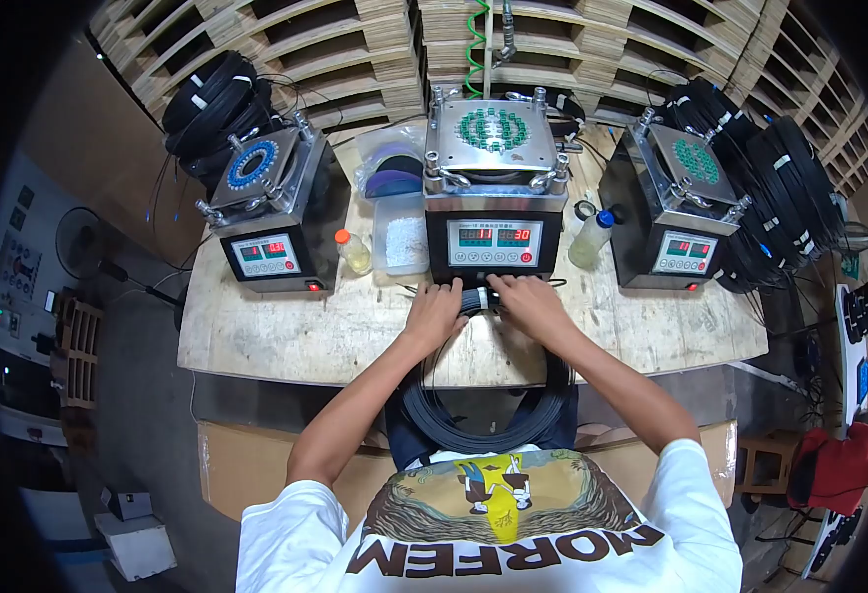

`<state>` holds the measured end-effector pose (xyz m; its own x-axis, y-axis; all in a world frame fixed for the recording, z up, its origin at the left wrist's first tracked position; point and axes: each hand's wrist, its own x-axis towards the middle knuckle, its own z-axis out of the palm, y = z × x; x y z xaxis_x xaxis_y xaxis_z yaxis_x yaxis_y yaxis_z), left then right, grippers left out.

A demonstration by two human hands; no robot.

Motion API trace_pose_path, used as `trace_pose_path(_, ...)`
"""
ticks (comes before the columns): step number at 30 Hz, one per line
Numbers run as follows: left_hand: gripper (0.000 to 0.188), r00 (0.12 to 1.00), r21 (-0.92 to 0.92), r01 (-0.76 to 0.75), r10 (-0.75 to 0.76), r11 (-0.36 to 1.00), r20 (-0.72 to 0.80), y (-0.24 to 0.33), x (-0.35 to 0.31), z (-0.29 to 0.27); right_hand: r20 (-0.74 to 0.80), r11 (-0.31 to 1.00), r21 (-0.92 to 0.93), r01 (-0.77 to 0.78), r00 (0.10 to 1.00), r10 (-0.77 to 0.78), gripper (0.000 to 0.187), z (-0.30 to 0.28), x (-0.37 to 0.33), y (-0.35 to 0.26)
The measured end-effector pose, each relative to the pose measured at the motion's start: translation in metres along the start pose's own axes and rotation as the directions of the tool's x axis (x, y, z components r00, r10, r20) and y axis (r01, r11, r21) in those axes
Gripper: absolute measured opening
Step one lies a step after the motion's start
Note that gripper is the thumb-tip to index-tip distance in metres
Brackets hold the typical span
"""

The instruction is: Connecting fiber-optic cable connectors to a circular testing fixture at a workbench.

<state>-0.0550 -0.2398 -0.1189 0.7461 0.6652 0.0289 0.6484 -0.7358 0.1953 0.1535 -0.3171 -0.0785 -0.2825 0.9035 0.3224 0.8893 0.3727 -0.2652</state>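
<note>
A large coil of black cable [481, 435] hangs over the table's front edge and reaches down to my lap. Its far part lies on the tabletop, where a white band [484, 298] wraps the bundle. My left hand [438, 312] is closed on the bundle left of the band. On the other side, my right hand [530, 304] has its fingers bent round the same coil. Both hands are close in front of the middle polishing machine [494, 212], which has a metal top plate, a ring of green-tipped connectors and a lit red display. My fingertips are partly hidden.
Similar machines stand at left [273, 212] and right [673, 212]. Between them are an orange-capped bottle [354, 254], a tub of white material [403, 242] and a blue-capped bottle [592, 240]. More cable coils [794, 193] are piled at the back. Wooden pallets [345, 54] rise behind the table.
</note>
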Motion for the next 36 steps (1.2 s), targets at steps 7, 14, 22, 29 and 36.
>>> trace_pose_path(7, 0.036, 0.983, -0.092, -0.113, 0.098, 0.989, -0.154, -0.010, -0.014, 0.010, 0.143, 0.963, -0.234, -0.132, 0.975, 0.168, 0.012, 0.029, -0.006, 0.003)
trace_pose_path(14, 0.031, 0.987, -0.115, -0.128, 0.115, 0.985, -0.113, 0.011, -0.038, 0.001, 0.289, 0.944, 0.133, -0.303, 0.923, 0.256, 0.025, 0.023, -0.047, -0.006)
trace_pose_path(22, 0.047, 0.995, -0.138, -0.090, 0.084, 0.986, -0.046, 0.012, -0.059, -0.011, 0.088, 0.975, 0.098, -0.200, 0.978, 0.192, 0.026, 0.018, -0.063, -0.021)
trace_pose_path(29, 0.051, 0.959, -0.014, -0.034, 0.029, 0.999, -0.281, 0.036, -0.116, -0.119, -0.117, 0.980, -0.166, 0.107, 0.985, -0.127, 0.036, -0.046, -0.031, -0.070)
trace_pose_path(36, 0.058, 0.872, 0.036, 0.114, -0.083, 0.993, -0.483, 0.021, -0.187, -0.272, -0.302, 0.907, -0.207, 0.367, 0.858, -0.416, 0.032, -0.156, 0.057, -0.170)
